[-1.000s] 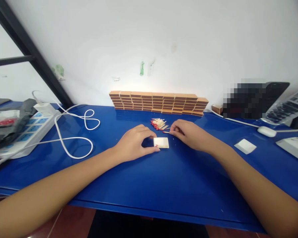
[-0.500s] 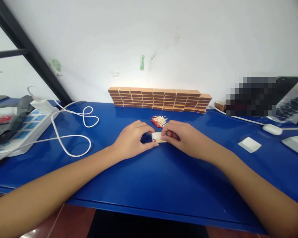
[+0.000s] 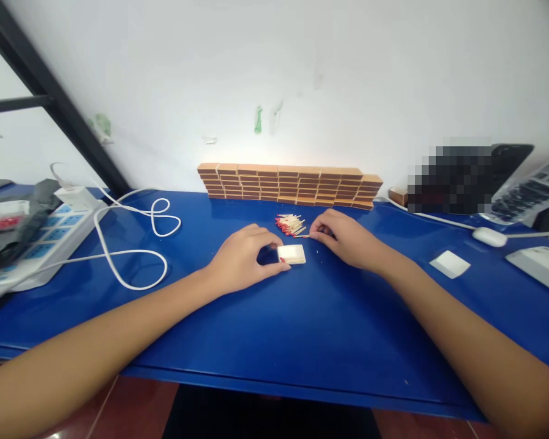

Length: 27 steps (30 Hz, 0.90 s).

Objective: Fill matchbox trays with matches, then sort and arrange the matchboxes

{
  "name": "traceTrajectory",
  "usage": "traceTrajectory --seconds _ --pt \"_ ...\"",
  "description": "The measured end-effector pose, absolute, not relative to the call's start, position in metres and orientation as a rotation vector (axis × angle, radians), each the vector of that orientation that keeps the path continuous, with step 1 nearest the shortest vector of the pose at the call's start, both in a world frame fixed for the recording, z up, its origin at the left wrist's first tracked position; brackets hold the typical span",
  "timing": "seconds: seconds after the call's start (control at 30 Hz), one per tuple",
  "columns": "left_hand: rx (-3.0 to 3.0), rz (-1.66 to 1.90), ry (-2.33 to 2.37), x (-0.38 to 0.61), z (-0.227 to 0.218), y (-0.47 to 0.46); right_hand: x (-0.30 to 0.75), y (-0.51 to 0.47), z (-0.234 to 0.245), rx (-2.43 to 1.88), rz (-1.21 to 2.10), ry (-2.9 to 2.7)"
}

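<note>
My left hand (image 3: 249, 259) rests on the blue table with thumb and fingers closed on the left end of a small white matchbox tray (image 3: 293, 252). A little red shows at the tray's lower left corner, probably match heads. Just behind the tray lies a loose pile of red-tipped matches (image 3: 289, 224). At the pile's right edge, my right hand (image 3: 338, 236) pinches the end of a single match (image 3: 303, 236), whose other end points left toward the pile.
A long stacked row of matchboxes (image 3: 283, 183) stands against the wall. On the left are a white cable (image 3: 132, 285) and a power strip (image 3: 57, 235). To the right lie a white square block (image 3: 451, 264), a cable with a white switch (image 3: 489, 236) and a plastic packet (image 3: 531, 192).
My right hand has moved from the tray back and right to the edge of the match pile, and now pinches a match. My left hand stays at the tray.
</note>
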<state>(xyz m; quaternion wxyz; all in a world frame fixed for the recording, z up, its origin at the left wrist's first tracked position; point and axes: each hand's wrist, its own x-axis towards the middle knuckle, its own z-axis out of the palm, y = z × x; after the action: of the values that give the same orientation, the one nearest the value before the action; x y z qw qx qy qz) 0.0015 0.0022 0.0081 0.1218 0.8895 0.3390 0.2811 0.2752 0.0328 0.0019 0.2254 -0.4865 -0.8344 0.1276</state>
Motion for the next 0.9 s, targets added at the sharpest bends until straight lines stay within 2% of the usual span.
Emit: traceTrajectory --seconds 0.33,0.67,0.9 --pt "2.582 0.809 1.002 0.001 0.008 0.002 0.276 0.025 0.011 -1.39 0.386 -2.37" --pt "2.601 0.827 0.968 0.002 0.007 0.001 0.255 0.027 -0.008 -1.218 0.331 -2.277" --pt "2.578 0.801 0.988 0.002 0.008 0.0 0.26 0.031 -0.004 -1.282 0.355 -2.286"
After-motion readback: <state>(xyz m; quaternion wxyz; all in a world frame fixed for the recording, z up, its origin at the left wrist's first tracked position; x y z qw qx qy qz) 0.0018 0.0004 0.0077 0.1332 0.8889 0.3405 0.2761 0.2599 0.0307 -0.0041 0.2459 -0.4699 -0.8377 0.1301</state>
